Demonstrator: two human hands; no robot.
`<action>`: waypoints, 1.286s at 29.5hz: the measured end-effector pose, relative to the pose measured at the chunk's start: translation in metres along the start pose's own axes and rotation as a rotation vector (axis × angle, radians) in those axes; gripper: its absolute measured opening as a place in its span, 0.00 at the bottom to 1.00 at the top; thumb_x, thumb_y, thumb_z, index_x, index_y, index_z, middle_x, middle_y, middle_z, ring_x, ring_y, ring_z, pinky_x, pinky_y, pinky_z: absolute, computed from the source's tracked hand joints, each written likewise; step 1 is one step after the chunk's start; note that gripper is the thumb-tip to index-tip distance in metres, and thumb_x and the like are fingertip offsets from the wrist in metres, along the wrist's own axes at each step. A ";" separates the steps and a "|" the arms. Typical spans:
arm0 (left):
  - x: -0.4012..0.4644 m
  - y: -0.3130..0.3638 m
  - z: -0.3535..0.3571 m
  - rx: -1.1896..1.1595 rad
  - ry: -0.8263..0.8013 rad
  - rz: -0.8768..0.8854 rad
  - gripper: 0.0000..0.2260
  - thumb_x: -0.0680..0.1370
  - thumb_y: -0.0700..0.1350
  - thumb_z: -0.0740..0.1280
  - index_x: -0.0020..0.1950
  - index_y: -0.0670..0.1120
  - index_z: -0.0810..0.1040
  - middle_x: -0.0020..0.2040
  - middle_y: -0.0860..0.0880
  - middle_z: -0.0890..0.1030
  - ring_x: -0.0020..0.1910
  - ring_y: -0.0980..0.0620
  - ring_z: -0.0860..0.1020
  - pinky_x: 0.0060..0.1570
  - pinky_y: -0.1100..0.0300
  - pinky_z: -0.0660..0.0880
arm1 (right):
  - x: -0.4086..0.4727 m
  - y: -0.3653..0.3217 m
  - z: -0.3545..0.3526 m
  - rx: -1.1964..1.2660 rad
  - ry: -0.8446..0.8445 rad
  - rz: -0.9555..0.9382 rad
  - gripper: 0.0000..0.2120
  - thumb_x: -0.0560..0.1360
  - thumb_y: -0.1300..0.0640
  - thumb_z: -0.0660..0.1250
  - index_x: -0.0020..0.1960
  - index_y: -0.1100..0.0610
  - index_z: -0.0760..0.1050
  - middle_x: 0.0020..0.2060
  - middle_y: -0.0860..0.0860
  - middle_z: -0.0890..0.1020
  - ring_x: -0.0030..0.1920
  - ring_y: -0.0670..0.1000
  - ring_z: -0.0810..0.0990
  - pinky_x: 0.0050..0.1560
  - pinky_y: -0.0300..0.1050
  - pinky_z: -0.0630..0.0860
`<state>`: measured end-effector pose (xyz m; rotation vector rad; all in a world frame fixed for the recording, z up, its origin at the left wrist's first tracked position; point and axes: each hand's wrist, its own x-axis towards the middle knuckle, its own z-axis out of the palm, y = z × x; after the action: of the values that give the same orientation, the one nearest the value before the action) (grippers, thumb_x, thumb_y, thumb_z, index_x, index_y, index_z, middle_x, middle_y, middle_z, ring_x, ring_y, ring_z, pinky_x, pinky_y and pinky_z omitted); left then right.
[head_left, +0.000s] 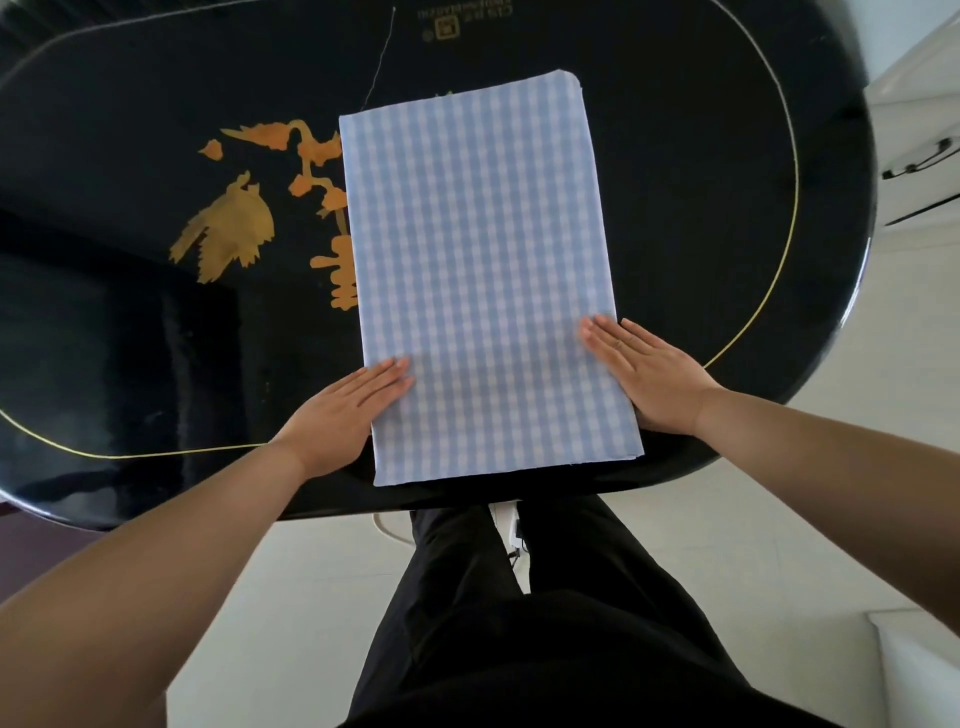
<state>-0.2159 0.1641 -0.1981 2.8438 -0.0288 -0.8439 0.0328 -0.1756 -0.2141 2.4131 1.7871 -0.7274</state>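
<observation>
A folded blue-and-white checked cloth (483, 260) lies flat as a long rectangle on the black oval table (701, 156), its near end close to the table's front edge. My left hand (343, 410) lies flat with straight fingers on the cloth's near left edge, partly on the table. My right hand (649, 374) lies flat the same way on the near right edge. Neither hand grips anything.
The glossy table top bears a gold painted design (244, 223) to the left of the cloth and a thin yellow border line (779, 260). A loose thread (382, 57) runs from the cloth's far end. My dark-trousered legs (493, 597) stand on a pale tiled floor.
</observation>
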 end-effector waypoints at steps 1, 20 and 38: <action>0.000 0.000 -0.001 -0.002 -0.011 -0.010 0.28 0.82 0.43 0.52 0.75 0.54 0.38 0.75 0.56 0.37 0.67 0.67 0.26 0.70 0.65 0.32 | 0.000 0.000 0.001 -0.003 0.004 -0.001 0.50 0.73 0.41 0.66 0.76 0.56 0.35 0.75 0.52 0.44 0.76 0.52 0.44 0.75 0.49 0.45; -0.011 -0.008 -0.003 -0.225 0.077 -0.039 0.29 0.80 0.49 0.63 0.76 0.56 0.51 0.76 0.58 0.50 0.75 0.63 0.45 0.73 0.65 0.41 | -0.006 -0.021 -0.013 0.451 0.164 0.272 0.34 0.74 0.58 0.70 0.75 0.54 0.59 0.72 0.54 0.67 0.73 0.56 0.64 0.71 0.47 0.61; 0.015 0.053 -0.028 -0.905 0.350 -1.049 0.27 0.81 0.59 0.48 0.34 0.43 0.73 0.34 0.46 0.76 0.31 0.50 0.73 0.28 0.58 0.64 | 0.024 -0.077 -0.039 0.510 0.179 1.025 0.17 0.83 0.50 0.46 0.47 0.59 0.67 0.31 0.50 0.71 0.32 0.51 0.70 0.37 0.47 0.67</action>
<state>-0.1865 0.1151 -0.1738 1.9254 1.5280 -0.2803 -0.0193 -0.1169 -0.1712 3.2265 0.1720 -0.8662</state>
